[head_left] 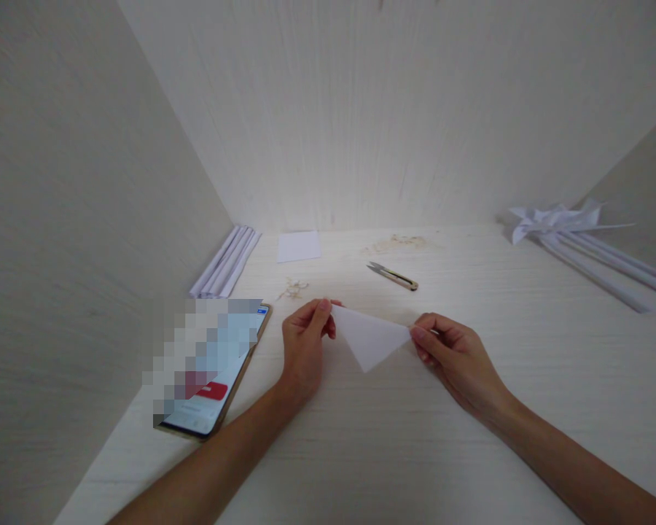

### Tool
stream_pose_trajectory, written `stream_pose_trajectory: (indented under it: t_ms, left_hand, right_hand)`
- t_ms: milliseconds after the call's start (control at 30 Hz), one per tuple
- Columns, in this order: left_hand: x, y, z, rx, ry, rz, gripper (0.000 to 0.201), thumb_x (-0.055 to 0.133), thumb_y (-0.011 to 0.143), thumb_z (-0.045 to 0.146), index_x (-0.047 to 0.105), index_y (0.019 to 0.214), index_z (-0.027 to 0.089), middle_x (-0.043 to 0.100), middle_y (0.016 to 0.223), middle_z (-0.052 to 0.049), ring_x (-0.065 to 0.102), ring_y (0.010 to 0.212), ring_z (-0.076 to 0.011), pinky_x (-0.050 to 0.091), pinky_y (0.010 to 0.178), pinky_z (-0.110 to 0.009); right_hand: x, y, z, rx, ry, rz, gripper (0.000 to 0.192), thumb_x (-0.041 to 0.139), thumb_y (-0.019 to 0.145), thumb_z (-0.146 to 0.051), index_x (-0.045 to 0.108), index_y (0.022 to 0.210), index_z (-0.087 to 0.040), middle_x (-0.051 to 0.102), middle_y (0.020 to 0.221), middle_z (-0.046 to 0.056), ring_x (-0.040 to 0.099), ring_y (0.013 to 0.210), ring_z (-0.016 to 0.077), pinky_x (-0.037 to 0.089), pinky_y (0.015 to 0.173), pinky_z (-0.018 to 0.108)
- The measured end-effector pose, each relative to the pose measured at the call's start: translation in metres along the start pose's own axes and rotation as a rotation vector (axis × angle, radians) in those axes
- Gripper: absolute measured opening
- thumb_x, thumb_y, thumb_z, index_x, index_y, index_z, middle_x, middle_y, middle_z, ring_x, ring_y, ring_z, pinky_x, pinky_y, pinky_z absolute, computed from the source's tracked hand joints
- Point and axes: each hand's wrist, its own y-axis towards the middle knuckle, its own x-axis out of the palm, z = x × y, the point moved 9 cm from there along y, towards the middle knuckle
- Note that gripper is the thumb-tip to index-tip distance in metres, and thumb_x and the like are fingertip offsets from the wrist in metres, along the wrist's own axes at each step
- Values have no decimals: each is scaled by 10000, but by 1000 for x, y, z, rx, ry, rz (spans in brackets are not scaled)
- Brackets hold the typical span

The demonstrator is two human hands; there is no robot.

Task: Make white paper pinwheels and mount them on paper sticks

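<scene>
Paper triangle point(370, 341) pinched at opposite corners, left hand point(303, 350) and right hand point(453, 357) clamped on it, held just above desk point(393, 437), between phone point(213, 368) and thread snips point(393, 275).

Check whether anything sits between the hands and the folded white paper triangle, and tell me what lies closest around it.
Nothing does. The left hand and right hand each pinch a corner of the paper triangle directly. The snips and the square sheet lie beyond it on the table; the phone lies left of the left hand.
</scene>
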Motion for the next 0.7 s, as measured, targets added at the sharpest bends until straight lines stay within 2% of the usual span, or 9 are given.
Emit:
stream_pose_trajectory:
  t_ms: [233,400,500,567,700]
  left_hand:
    - [-5,2,-7,-63,-27,70,194,596,661,321,601,575,147,557,572,10,472,539,-80,364,526,-200]
    - [-3,0,-3,-57,53,63,220,579,669,339,597,571,143,558,555,8,450,494,-79,347,481,-198]
    - [4,-5,3,-21,144,17,216,575,678,328,612,570,145,579,569,2,465,509,-82,353,492,-197]
    - [12,-10,4,-10,198,-40,213,571,686,321,621,572,149,593,578,0,476,517,-84,355,493,-194]
    - [25,-18,-1,-56,237,-144,219,574,684,332,629,575,150,594,559,-3,473,489,-86,351,468,-197]
  right_hand:
    - [11,-6,-9,-86,-178,-93,242,574,697,-365,491,582,-169,384,466,-57,320,434,62,231,410,207]
    - [27,-8,-9,-37,-156,-268,229,591,682,-378,528,638,-163,480,505,-32,423,467,78,317,442,207]
    - [40,-15,-6,18,-111,-411,276,531,727,-416,578,799,-154,550,574,-2,484,498,95,367,464,211]
    - [50,-23,-4,68,-76,-511,330,471,762,-439,580,888,-154,553,604,6,486,484,91,358,428,200]
    - [65,-36,0,144,-57,-638,312,488,755,-431,576,890,-164,507,615,-14,419,429,55,295,354,164]
